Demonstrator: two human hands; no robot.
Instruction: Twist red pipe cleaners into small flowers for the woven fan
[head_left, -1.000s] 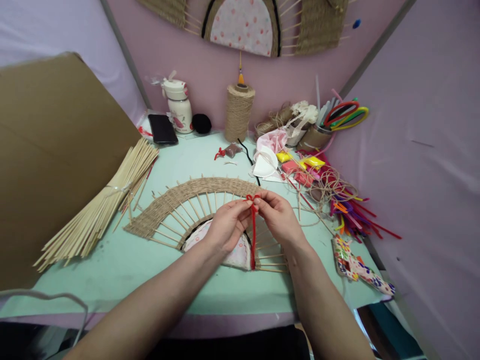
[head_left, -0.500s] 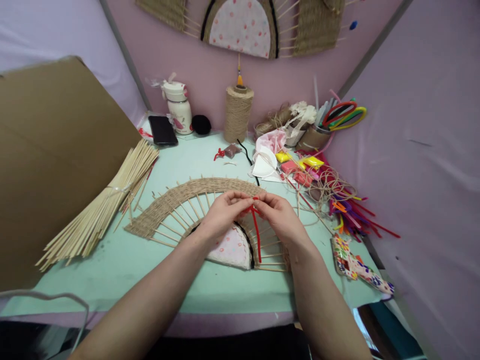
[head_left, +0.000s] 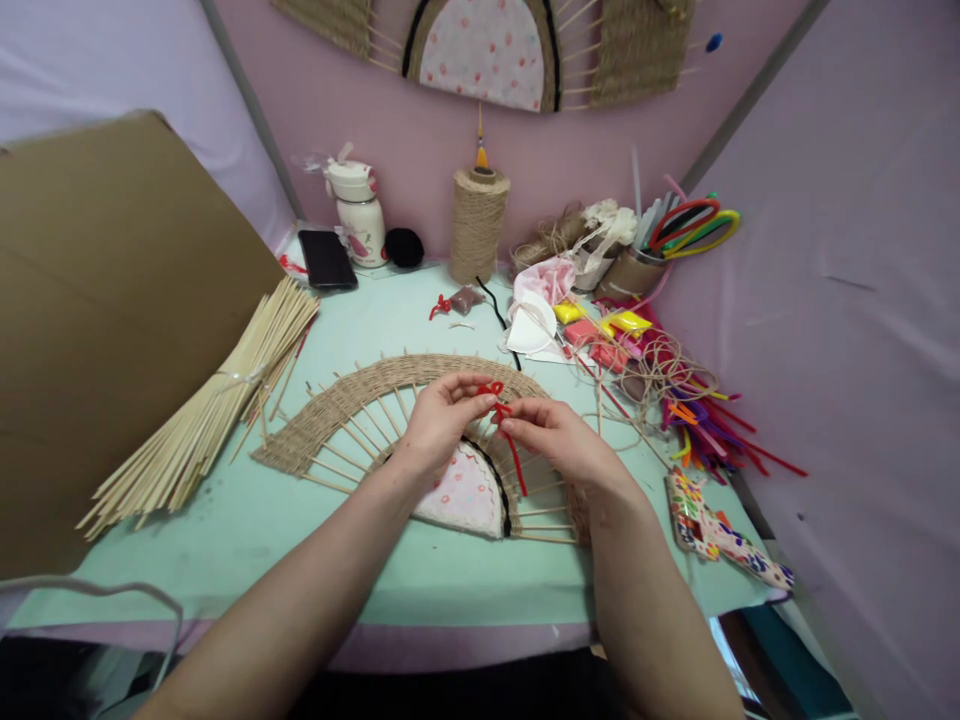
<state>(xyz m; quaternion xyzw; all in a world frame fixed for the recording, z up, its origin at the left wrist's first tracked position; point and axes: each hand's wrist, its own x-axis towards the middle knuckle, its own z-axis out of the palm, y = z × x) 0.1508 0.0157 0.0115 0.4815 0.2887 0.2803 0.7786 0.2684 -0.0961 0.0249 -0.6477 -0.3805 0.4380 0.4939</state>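
Between my two hands is a red pipe cleaner [head_left: 514, 463], bent into small loops at its top with a straight tail hanging down. My left hand [head_left: 447, 418] pinches the looped part between thumb and fingers. On the other side, my right hand [head_left: 551, 432] grips the pipe cleaner where the tail leaves the loops. Both hands are above a fan-shaped piece [head_left: 390, 378] of woven twine on thin sticks, which lies on the table. Its half-round white centre [head_left: 466, 492] has pink marks and a black edge, and my left wrist partly covers it.
A bundle of thin sticks [head_left: 202, 400] lies at left beside a cardboard sheet [head_left: 112, 300]. Behind stand a bottle [head_left: 361, 225] and a twine spool [head_left: 478, 228]. Colourful pipe cleaners [head_left: 712, 440] and a flower-patterned glue gun [head_left: 720, 535] are at right.
My hands have moved slightly apart, and my right hand has slid lower on the pipe cleaner. The red loops now show above my left fingertips. The tail has swung a little to the right.
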